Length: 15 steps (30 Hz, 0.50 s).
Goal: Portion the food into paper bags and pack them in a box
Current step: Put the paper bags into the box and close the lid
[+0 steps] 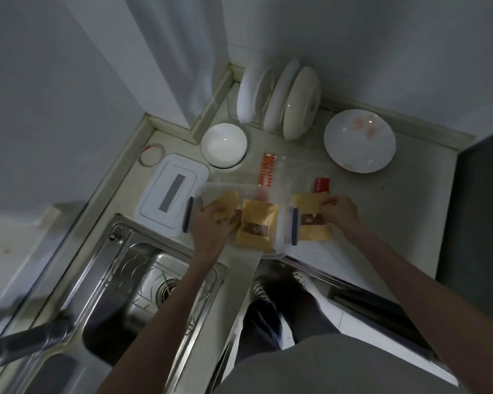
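Note:
A clear plastic box with dark side clips stands at the counter's front edge. Inside it lie two tan paper bags with small windows: a middle bag and a left bag. My left hand reaches into the box and grips the left bag. A third tan paper bag lies on the counter just right of the box, and my right hand pinches its top right corner. The box's white lid lies to the left of the box.
A steel sink sits at the front left. Behind the box are a white bowl, an orange-printed clear packet, a red packet, a white plate and a rack of plates. Walls close the back.

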Each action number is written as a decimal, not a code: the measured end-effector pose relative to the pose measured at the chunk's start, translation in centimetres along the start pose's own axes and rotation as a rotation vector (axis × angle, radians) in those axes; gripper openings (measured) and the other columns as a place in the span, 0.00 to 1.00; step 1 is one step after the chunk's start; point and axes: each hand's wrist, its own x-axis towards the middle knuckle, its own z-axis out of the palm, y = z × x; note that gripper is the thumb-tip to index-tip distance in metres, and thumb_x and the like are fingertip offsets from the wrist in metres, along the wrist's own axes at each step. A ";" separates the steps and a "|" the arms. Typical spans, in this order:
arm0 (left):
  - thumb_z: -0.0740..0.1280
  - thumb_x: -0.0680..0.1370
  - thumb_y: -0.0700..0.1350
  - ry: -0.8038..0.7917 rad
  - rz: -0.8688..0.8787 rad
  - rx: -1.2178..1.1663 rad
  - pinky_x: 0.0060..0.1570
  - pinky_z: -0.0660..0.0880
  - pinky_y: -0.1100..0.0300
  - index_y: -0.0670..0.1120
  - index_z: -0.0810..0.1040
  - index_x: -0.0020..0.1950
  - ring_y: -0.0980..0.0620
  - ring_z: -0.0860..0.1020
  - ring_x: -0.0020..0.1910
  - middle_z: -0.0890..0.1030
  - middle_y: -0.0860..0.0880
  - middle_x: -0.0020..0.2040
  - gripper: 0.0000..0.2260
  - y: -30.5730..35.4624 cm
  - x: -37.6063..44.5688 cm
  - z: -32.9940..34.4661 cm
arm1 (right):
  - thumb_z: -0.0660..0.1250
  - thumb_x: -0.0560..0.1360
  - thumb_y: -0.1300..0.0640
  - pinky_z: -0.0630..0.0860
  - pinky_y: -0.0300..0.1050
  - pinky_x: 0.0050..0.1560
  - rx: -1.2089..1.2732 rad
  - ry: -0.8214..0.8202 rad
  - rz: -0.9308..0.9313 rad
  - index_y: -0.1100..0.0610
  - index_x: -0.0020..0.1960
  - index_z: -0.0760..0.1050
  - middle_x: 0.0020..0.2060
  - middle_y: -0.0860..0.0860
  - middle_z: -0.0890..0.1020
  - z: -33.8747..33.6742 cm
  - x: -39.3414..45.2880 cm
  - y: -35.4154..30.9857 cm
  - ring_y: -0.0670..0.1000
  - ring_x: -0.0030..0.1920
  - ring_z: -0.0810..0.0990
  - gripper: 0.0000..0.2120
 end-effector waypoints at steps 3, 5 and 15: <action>0.69 0.70 0.39 0.067 0.054 0.275 0.62 0.71 0.46 0.41 0.77 0.63 0.38 0.68 0.67 0.73 0.40 0.68 0.20 0.3 0.1 -0.1 | 0.65 0.70 0.61 0.76 0.55 0.58 -0.113 0.013 0.079 0.62 0.61 0.74 0.58 0.60 0.78 0.8 2.3 0.4 0.60 0.56 0.78 0.19; 0.68 0.69 0.38 0.122 0.036 0.365 0.61 0.69 0.41 0.43 0.77 0.63 0.39 0.68 0.67 0.74 0.43 0.68 0.21 0.1 0.5 -0.5 | 0.70 0.69 0.56 0.74 0.54 0.61 -0.175 0.031 0.149 0.64 0.65 0.67 0.61 0.61 0.74 1.9 3.2 0.5 0.60 0.60 0.75 0.28; 0.64 0.72 0.49 -0.044 -0.142 0.102 0.67 0.64 0.44 0.42 0.63 0.74 0.44 0.65 0.70 0.65 0.44 0.72 0.32 -3.3 1.0 -0.8 | 0.78 0.65 0.56 0.71 0.55 0.63 -0.105 0.066 0.205 0.64 0.75 0.48 0.71 0.65 0.60 4.0 3.8 1.5 0.64 0.68 0.66 0.50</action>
